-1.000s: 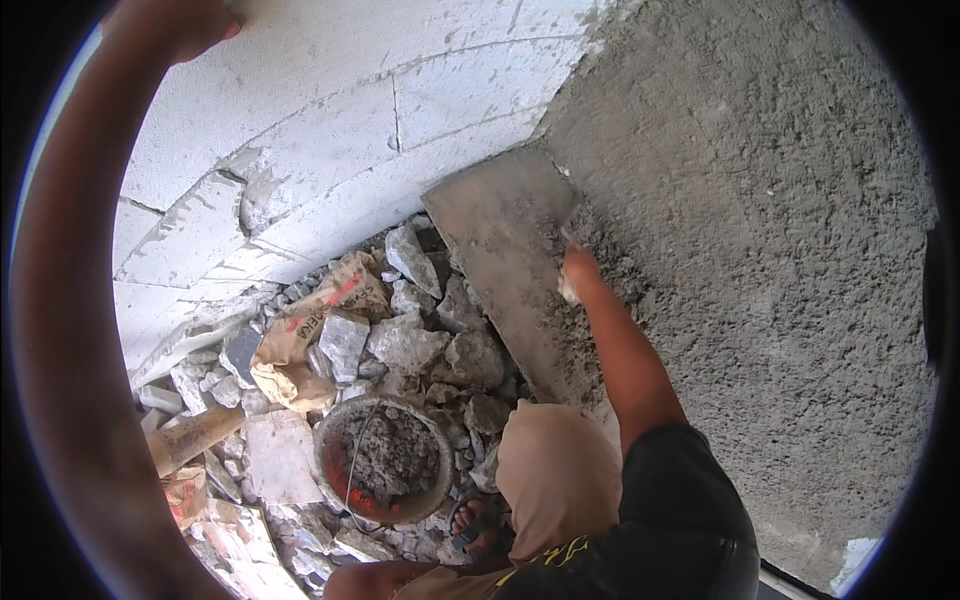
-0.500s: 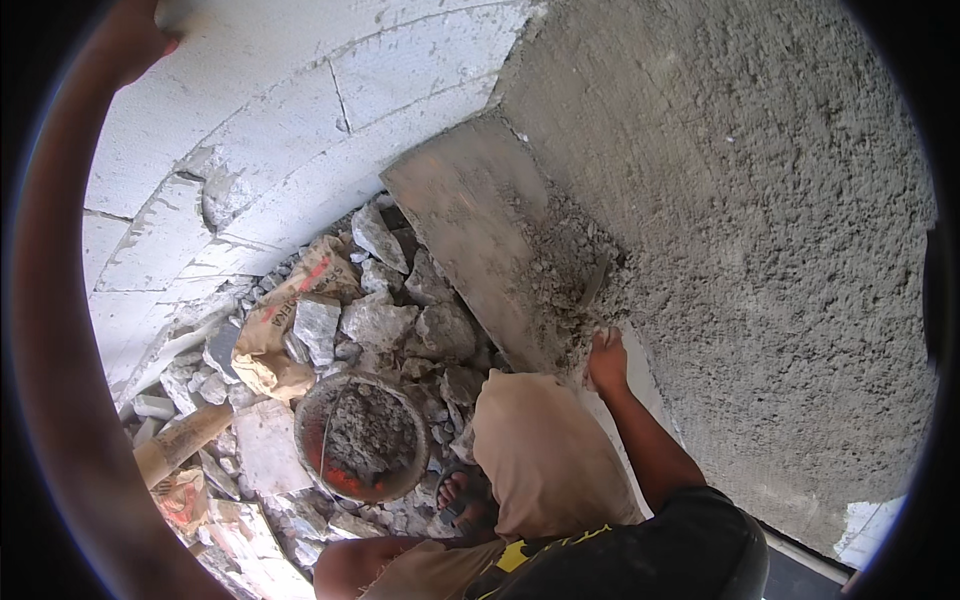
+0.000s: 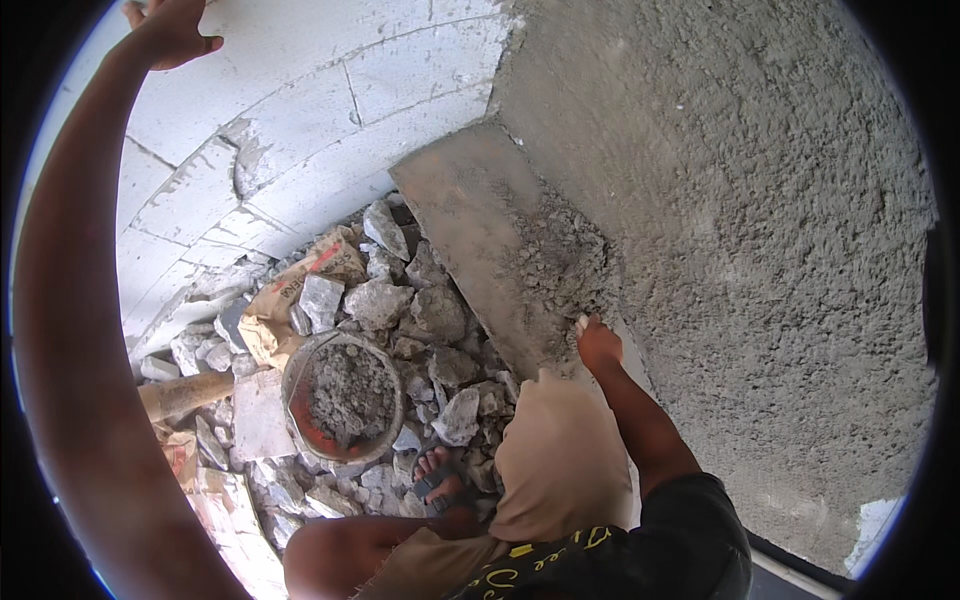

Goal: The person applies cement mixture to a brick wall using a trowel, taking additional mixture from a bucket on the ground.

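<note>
My left hand (image 3: 172, 34) is raised at the upper left, fingers spread, against or close in front of the white block wall (image 3: 290, 125); contact is unclear. Low beside the rough grey plastered wall (image 3: 760, 240), my right hand (image 3: 599, 345) is closed. Something small and pale shows at its fingers, but what it grips is hidden. Just beyond this hand, crumbly grey mortar (image 3: 565, 250) lies heaped on a flat board (image 3: 455, 205) along the wall's foot. A round bucket (image 3: 318, 438), reddish inside and holding more mortar, stands left of my knee.
Broken rubble (image 3: 435, 315) covers the ground between the board and the bucket. A torn brown paper sack (image 3: 268, 318) lies on it, with a wooden post (image 3: 185, 395) and a pale slab (image 3: 262, 415) at the left. My sandalled foot (image 3: 437, 475) rests among the stones.
My left hand has come further into view, its fingers now showing. The right hand has shifted slightly left and turned; a thin strip seen in the mortar beyond it no longer shows.
</note>
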Demonstrator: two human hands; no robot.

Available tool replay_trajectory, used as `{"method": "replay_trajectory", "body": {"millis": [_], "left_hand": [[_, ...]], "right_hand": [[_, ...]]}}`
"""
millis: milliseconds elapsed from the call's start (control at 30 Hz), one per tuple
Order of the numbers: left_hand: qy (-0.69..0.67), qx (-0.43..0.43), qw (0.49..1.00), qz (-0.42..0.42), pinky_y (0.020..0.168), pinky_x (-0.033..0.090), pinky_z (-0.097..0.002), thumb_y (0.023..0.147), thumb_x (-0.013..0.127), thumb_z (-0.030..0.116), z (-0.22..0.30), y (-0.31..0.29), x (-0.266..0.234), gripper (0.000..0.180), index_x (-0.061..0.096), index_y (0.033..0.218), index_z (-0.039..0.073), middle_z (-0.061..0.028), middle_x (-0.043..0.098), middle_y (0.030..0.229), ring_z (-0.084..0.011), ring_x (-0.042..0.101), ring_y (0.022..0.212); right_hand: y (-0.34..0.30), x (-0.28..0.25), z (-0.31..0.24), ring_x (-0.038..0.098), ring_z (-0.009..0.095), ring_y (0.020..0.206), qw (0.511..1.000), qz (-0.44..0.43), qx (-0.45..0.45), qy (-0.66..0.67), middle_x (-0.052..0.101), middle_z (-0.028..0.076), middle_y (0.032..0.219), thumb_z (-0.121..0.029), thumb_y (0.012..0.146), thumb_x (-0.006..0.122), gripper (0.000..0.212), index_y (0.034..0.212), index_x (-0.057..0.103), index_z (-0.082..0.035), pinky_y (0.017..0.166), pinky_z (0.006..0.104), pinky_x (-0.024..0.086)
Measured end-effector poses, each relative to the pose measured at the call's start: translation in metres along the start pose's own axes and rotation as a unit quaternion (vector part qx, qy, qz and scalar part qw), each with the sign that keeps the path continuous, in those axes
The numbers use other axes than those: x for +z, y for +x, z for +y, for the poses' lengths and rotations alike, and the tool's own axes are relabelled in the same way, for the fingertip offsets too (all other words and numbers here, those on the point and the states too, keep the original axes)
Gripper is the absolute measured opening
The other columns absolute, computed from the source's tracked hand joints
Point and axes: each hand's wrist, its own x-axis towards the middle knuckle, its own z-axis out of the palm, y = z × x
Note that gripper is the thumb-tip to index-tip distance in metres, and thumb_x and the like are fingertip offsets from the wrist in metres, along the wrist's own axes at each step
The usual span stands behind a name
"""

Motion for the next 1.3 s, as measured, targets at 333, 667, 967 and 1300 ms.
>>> {"method": "replay_trajectory", "body": {"millis": [333,667,967,1300], "left_hand": [[-0.337,0.088,0.894,-0.282,0.108,0.035,-0.0435,0.079,0.071,0.048,0.063,-0.244,0.04,0.082,0.038,0.138,0.001,-0.0201,0.047,0.136,-0.0342,0.044,0.128],[-0.453,-0.184,0.773,-0.404,0.095,0.044,-0.0404,0.08,0.065,0.058,0.057,-0.442,0.116,0.085,0.044,0.13,-0.008,-0.0275,0.054,0.124,-0.0352,0.057,0.112],[-0.57,-0.215,0.718,-0.337,0.079,0.047,-0.0332,0.091,0.061,0.038,0.081,-0.459,0.109,0.041,0.064,0.102,-0.001,-0.0126,0.068,0.09,-0.0192,0.062,0.083],[-0.672,-0.329,0.616,-0.246,0.065,0.046,-0.0262,0.092,0.063,0.027,0.079,-0.489,0.144,0.029,0.066,0.09,-0.002,-0.003,0.065,0.074,-0.0092,0.055,0.066]], "right_hand": [[0.009,0.002,0.014,0.068,0.033,0.083,0.999,0.036,0.035,0.005,0.066,0.016,0.096,-0.041,0.095,0.047,0.041,0.11,0.049,-0.003,0.071,0.0445,0.055],[-0.018,-0.013,0.016,0.067,0.033,0.078,0.987,0.137,-0.075,-0.02,0.066,0.016,0.095,-0.045,0.091,0.052,0.043,0.108,0.056,-0.006,0.07,0.0434,0.054],[-0.063,-0.116,-0.045,0.065,0.036,0.078,0.944,0.143,-0.295,0.026,0.066,0.016,0.088,-0.038,0.087,0.06,0.035,0.103,0.059,-0.006,0.067,0.0454,0.051],[-0.13,-0.102,-0.237,0.059,0.022,0.073,0.611,0.297,-0.729,-0.084,0.054,0.005,0.084,-0.015,0.077,0.062,0.022,0.099,0.056,-0.012,0.056,0.0396,0.049]]}}
